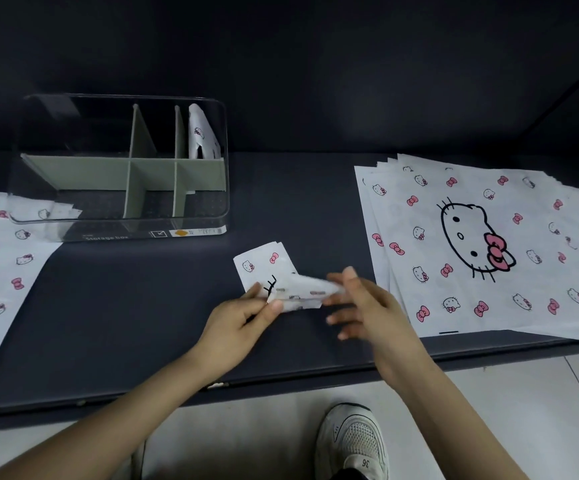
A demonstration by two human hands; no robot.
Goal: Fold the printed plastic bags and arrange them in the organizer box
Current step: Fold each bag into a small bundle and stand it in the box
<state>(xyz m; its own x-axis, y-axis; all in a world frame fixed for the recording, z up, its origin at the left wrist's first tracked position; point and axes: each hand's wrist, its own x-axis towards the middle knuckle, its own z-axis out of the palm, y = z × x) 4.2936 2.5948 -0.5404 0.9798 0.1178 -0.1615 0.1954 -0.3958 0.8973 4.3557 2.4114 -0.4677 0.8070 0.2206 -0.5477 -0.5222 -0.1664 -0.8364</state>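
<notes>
**Fold in progress: one bag stored, most not yet folded**

The left hand (239,315) pinches the near edge of the partly folded bag (263,266). The right hand (362,303) meets its raised flap, but blur hides the grip. The bag lies on the table (125,306), just before the organizer box (118,223). One stored bag (200,133) stands in the rear right compartment. The flat stack (488,244) at right and the loose bags (0,265) at left are judged unfolded.

White sneaker (352,441) on pale floor (246,438), dark table (125,306)
</notes>
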